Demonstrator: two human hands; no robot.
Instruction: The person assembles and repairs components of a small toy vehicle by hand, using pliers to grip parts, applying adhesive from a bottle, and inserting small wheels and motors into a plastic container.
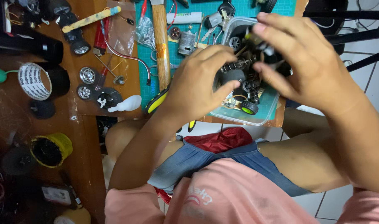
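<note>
At the left edge of the bench a roll of printed white tape [34, 81] is seen, with a yellow-rimmed cup [51, 149] nearer the front edge. Loose silver wheels [87, 75] lie further in, just beside a black gear disc [107, 97] and a white bulb-shaped piece [127, 103]. A wooden hammer handle [160, 41] is laid across the left edge of the green cutting mat [197, 8], near a small silver motor [187, 41]. The left hand [197, 85] is held over the front edge of the mat, its fingers curled and pressed against a small toy car chassis [243, 81]. The chassis is held just above a clear plastic box [255, 114] at the bench's front right corner. The right hand [299, 62] grips it from the other side, fingers slightly spread and bent over its top.
</note>
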